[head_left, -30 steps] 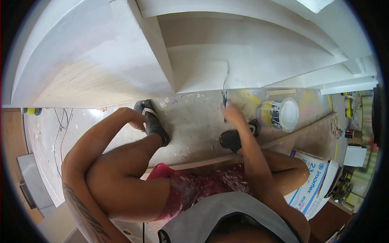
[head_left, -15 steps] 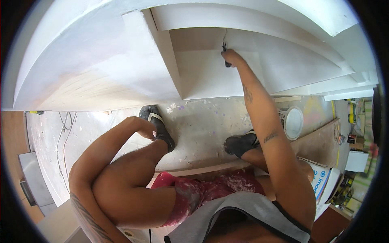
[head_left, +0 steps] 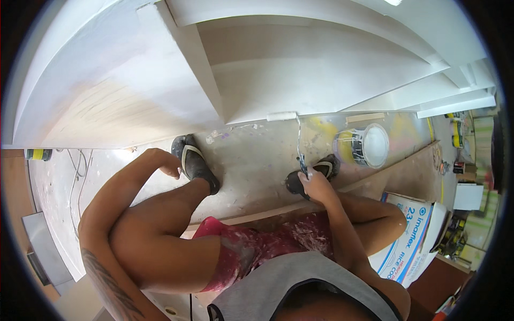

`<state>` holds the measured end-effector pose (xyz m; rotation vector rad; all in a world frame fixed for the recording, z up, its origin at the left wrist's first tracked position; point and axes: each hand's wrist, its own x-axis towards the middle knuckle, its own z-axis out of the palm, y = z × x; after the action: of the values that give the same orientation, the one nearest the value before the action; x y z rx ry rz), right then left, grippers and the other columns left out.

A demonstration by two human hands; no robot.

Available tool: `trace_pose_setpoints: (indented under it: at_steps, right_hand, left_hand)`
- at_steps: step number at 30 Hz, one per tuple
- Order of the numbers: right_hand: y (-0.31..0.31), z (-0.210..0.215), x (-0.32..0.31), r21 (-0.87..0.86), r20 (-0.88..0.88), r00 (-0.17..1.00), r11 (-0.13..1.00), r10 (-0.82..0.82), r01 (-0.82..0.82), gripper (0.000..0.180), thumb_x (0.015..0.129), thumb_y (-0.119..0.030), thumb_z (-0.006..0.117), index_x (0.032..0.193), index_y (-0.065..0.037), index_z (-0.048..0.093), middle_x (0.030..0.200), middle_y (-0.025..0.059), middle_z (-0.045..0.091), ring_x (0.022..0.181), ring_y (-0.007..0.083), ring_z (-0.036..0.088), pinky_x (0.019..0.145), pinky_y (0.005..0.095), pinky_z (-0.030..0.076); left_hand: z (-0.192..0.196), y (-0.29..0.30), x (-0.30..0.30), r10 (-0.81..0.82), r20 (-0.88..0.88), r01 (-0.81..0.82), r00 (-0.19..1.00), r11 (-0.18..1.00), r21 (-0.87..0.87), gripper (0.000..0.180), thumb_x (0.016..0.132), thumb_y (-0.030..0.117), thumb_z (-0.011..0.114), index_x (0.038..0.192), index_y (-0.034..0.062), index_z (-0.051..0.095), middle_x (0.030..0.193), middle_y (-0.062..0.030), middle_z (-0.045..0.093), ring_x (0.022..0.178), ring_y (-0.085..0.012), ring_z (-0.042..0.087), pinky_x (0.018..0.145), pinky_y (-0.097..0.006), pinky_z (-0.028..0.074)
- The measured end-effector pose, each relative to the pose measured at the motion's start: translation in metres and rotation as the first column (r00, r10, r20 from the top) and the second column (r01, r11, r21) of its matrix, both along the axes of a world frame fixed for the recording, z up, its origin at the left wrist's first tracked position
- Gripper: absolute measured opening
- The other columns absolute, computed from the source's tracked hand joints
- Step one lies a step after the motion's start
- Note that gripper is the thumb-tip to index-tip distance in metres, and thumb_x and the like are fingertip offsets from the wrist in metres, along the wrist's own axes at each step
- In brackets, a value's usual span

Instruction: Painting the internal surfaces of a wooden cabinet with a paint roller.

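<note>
My right hand (head_left: 317, 187) is closed around the dark handle of a small paint roller (head_left: 281, 116). The white roller sleeve lies along the bottom front edge of a white-painted cabinet (head_left: 273, 80), and its thin metal rod runs down toward my hand. My left hand (head_left: 165, 162) hangs beside my left foot with the fingers loosely bent; the forearm rests over my left knee. I can see nothing in that hand, though its fingers are partly hidden. A paint-streaked bucket (head_left: 376, 145) with white inside stands to the right of the roller.
Paint spots mark the floor (head_left: 246, 160). A cardboard carton (head_left: 412, 235) sits by my right knee, near a brown board (head_left: 412, 171). A cable (head_left: 77, 182) runs along the floor at left, near a small can (head_left: 38, 154). A wood strip (head_left: 365, 117) lies by the cabinet.
My right hand has drawn back from inside the cabinet toward me, bringing the roller out to the bottom front edge. More of the bucket and carton shows. My left hand stays by my left foot.
</note>
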<state>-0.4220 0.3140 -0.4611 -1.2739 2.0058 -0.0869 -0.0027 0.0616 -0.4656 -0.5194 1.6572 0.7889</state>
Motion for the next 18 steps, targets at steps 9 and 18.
trace_pose_setpoints:
  at_steps: [9,18]
  right_hand:
    - [-0.096,-0.043,-0.024,-0.082,-0.061,0.996,0.995,-0.062,0.057,0.046,0.096,-0.037,0.046,0.101,0.006,0.060,0.093,0.0332,0.064,0.094,0.0485,0.061,0.084,0.0540,0.047]
    - [-0.345,-0.070,-0.085,-0.073,0.121,0.990,0.994,-0.072,0.081,0.042,0.089,-0.041,0.055,0.080,0.000,0.063,0.060,0.0105,0.059,0.048,0.0234,0.056,0.045,0.0395,0.045]
  left_hand:
    - [-0.004,0.002,0.007,0.110,-0.018,-0.109,0.994,0.993,0.037,0.050,0.089,0.038,0.061,0.130,0.0104,0.060,0.133,-0.0151,0.059,0.126,-0.0326,0.053,0.103,-0.045,0.042]
    - [-0.022,0.021,0.005,0.083,-0.096,-0.064,0.992,0.980,0.187,0.052,0.091,0.038,0.059,0.133,0.0069,0.056,0.133,-0.0158,0.059,0.125,-0.0330,0.053,0.104,-0.043,0.042]
